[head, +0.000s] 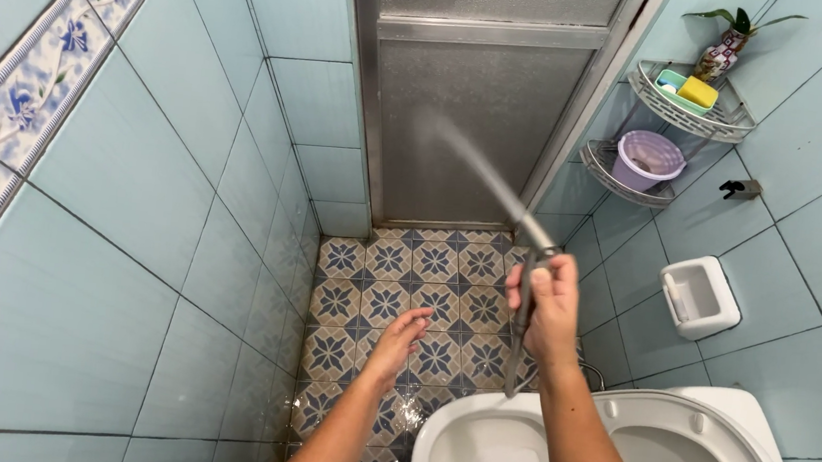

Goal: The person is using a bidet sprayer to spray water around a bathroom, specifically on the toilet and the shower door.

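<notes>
Right hand (552, 310): fingers wrapped around the spray nozzle (531, 263), held above the toilet bowl (471, 438).
Water jet (473, 162): shoots from the nozzle toward the frosted door (484, 97).
Left hand (399, 338): empty, fingers spread loosely over the wet patterned floor (374, 298).
Hose (516, 357): hangs below the right hand.

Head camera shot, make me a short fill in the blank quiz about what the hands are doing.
1. The right hand grips a ____ sprayer.
2. Its water jet points toward the ____.
3. The left hand holds ____.
4. Below the hands is a white ____.

Missing words: handheld; door; nothing; toilet
</notes>
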